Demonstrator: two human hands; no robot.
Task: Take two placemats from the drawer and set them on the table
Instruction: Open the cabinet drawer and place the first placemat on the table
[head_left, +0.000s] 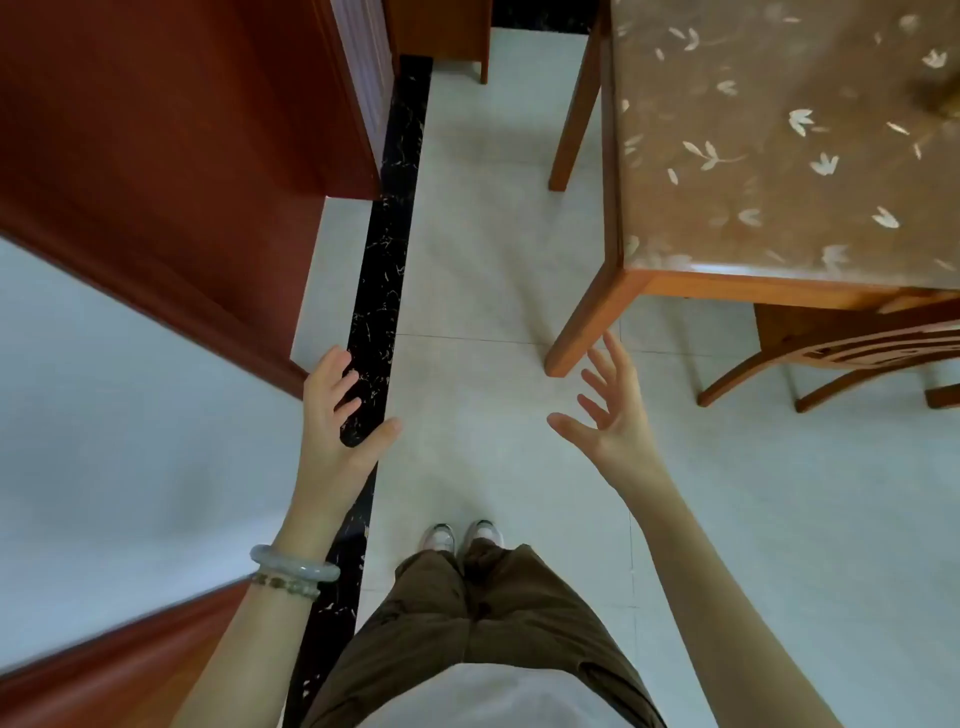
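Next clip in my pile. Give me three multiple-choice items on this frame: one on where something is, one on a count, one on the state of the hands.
1. Where is the table?
A. Ahead, to the person's right
B. Ahead, to the person's left
C. Directly under both hands

2. How many bracelets does the person wear?
A. None
B. Two
C. Four

3. What state are the left hand and the right hand in?
A. Each grips something
B. Both are clenched into fists
C. Both are open and hold nothing

Answers:
1 A, its patterned top fills the upper right of the view.
2 B, one is smooth and pale and one is beaded, side by side.
3 C, the fingers of both are loose or spread, with nothing between them.
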